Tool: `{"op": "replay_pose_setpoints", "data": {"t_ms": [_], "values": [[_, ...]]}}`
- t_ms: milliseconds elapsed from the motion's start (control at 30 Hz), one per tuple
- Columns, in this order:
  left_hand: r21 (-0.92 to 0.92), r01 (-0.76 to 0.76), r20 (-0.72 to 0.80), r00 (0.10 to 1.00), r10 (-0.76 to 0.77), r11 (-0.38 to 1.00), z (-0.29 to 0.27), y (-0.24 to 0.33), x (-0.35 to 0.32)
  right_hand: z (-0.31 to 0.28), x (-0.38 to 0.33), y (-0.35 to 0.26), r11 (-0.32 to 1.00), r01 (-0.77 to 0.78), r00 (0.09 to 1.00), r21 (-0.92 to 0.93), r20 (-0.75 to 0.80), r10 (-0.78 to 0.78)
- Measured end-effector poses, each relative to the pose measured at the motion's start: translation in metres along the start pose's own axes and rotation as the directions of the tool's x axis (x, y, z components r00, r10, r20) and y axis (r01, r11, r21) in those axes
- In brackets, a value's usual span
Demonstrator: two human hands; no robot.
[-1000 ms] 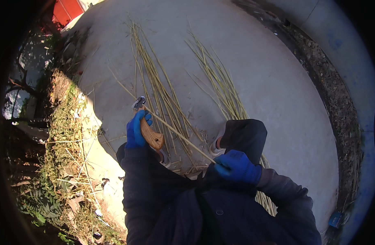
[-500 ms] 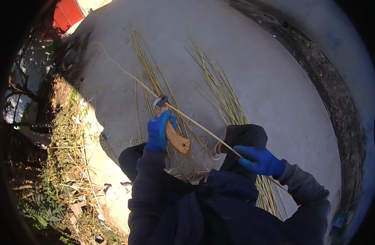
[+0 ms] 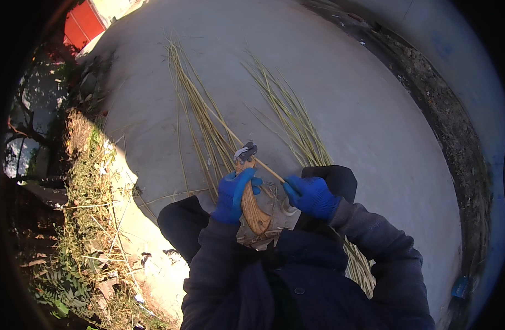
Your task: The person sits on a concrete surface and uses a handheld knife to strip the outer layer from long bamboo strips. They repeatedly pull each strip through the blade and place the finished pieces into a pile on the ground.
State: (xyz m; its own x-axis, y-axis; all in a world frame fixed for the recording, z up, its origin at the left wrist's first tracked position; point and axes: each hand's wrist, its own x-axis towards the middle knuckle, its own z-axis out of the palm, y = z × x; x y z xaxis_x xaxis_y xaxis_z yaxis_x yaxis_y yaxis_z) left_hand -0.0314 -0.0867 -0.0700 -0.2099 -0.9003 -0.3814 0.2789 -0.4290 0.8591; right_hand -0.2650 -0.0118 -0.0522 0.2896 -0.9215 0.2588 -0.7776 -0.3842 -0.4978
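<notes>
My left hand [image 3: 230,197], in a blue knit glove, is wrapped round a tool with a curved, carved wooden handle [image 3: 254,212]. Grey and white wrapping [image 3: 246,150] covers the tool's upper end; any blade there cannot be made out. A thin pale stalk [image 3: 271,170] runs slantwise past that wrapped end, touching or very close to it. My right hand [image 3: 313,197], also blue-gloved, pinches this stalk just to the right of the tool. Both hands are close together in front of my bent knees.
Long thin stalks [image 3: 200,104] lie on the grey concrete floor ahead to the left. Another bundle [image 3: 291,115] stretches from the far middle under my right leg [image 3: 340,181]. Dry plants and debris [image 3: 93,220] line the left side, a dark dirt strip [image 3: 445,121] the right.
My right hand has slid left and up, close to the tool. My left hand has shifted right and slightly nearer with the tool. Less of the stalk shows beyond the tool.
</notes>
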Motion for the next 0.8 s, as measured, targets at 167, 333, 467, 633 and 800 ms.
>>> {"op": "replay_pose_setpoints", "data": {"t_ms": [167, 333, 467, 633, 800], "values": [[-0.056, -0.334, -0.139, 0.936, 0.324, 0.941, -0.098, 0.052, 0.058, -0.049, -0.098, -0.016, 0.996, 0.051, 0.984, 0.073, 0.164, -0.063], [0.046, -0.356, -0.336, 0.875, 0.350, 0.934, -0.159, 0.090, 0.073, -0.108, -0.169, -0.005, 0.997, 0.034, 0.957, -0.064, 0.289, -0.014], [0.040, -0.386, -0.237, 0.892, 0.385, 0.921, -0.137, 0.077, 0.060, -0.107, -0.159, -0.010, 0.840, -0.447, 0.826, 0.306, 0.502, 0.257], [-0.033, -0.320, -0.189, 0.932, 0.308, 0.947, -0.087, 0.065, 0.043, -0.097, -0.070, -0.019, 0.484, -0.701, 0.697, 0.524, 0.648, 0.308], [-0.033, -0.296, -0.205, 0.937, 0.283, 0.955, -0.089, 0.066, 0.038, -0.105, -0.035, -0.026, 0.511, -0.673, 0.734, 0.535, 0.568, 0.372]]}}
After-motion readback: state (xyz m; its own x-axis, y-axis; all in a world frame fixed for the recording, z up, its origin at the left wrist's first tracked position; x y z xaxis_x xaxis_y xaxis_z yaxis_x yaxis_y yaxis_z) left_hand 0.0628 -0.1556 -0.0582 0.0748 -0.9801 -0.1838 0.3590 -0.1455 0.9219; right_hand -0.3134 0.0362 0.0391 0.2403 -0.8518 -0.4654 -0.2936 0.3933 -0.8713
